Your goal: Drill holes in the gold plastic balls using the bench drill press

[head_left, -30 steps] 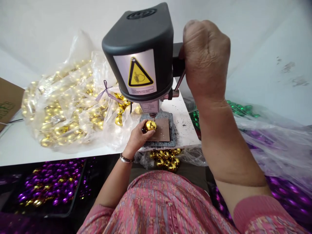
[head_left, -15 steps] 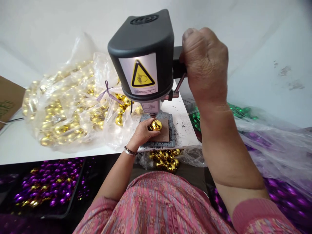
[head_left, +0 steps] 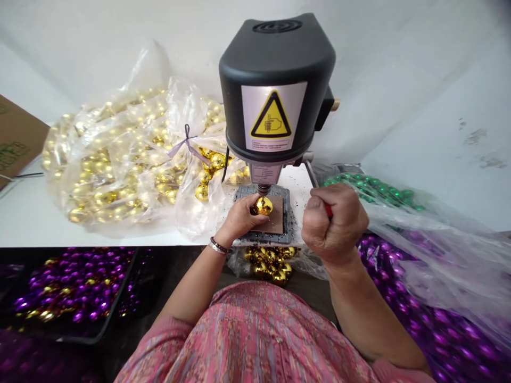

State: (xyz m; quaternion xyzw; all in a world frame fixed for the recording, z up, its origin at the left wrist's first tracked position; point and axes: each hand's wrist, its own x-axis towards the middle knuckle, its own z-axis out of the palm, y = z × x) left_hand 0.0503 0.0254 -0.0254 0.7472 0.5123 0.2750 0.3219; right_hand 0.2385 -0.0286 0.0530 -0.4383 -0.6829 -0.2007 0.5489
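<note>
Your L hand [head_left: 239, 218] has a firm grip on the gold bauble [head_left: 264, 206], sitting on the pad [head_left: 277, 226] under the mini drill press [head_left: 275, 69]. R hand [head_left: 333, 223] is clenched, prob on the feed lever [head_left: 313, 174]. Looks like positioning b4 drilling; next, centre the bauble under the bit, then pull the lever.

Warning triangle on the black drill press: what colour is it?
The warning triangle is yellow with a black border, clearest in the head view.
</note>
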